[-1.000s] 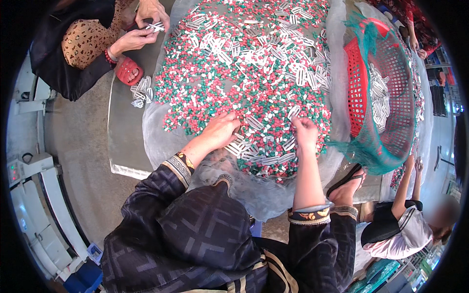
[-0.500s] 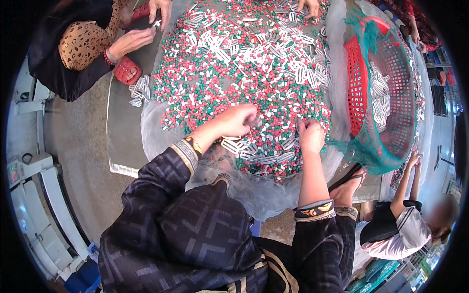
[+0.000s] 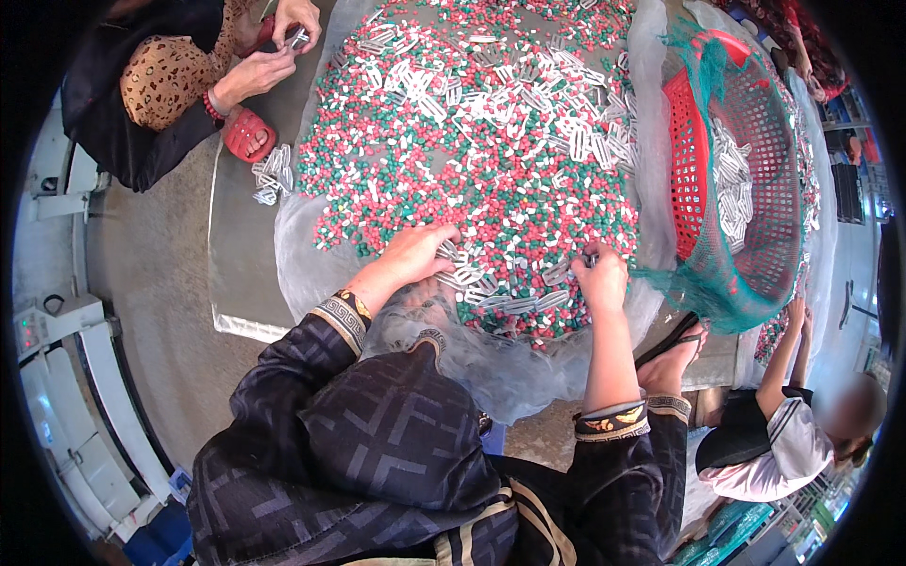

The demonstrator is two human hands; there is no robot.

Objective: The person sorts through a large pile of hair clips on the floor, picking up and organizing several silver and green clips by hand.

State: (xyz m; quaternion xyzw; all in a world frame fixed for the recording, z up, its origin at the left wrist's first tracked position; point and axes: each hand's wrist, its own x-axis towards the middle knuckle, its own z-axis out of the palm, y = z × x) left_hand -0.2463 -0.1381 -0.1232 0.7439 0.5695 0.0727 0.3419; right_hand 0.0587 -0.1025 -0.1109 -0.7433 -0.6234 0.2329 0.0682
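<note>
Our left hand [image 3: 415, 253] reaches over the near edge of a spread of small red, green and white beads [image 3: 406, 208], its fingers curled narrow against pale slotted pieces [image 3: 465, 277]; we cannot tell whether it grips one or only touches. Our right hand [image 3: 601, 275], well apart from it, has thumb and fingers drawn close together, with a small dark bit [image 3: 591, 258] showing at the tips; what that is, and whether it is pinched, we cannot tell. A grey slotted piece [image 3: 556, 274] lies just beside that thumb. Between our hands and nearer us, more slotted pieces lie in a loose row among the beads, which seem easy to scatter. A careless sweep of the fingers could roll beads over the near edge, where thin grey netting [image 3: 510, 377] hangs in folds and might catch them. Our left cuff [image 3: 342, 319] is near that netting; a snag could tug it and shift everything on top. Beads may also cling in the pieces' slots and be lifted with them. To the right stands a red basket [image 3: 691, 170], tilted-looking, slotted pieces inside, green netting [image 3: 696, 283] draped over its rim; a hand passing too close could tangle there.
</note>
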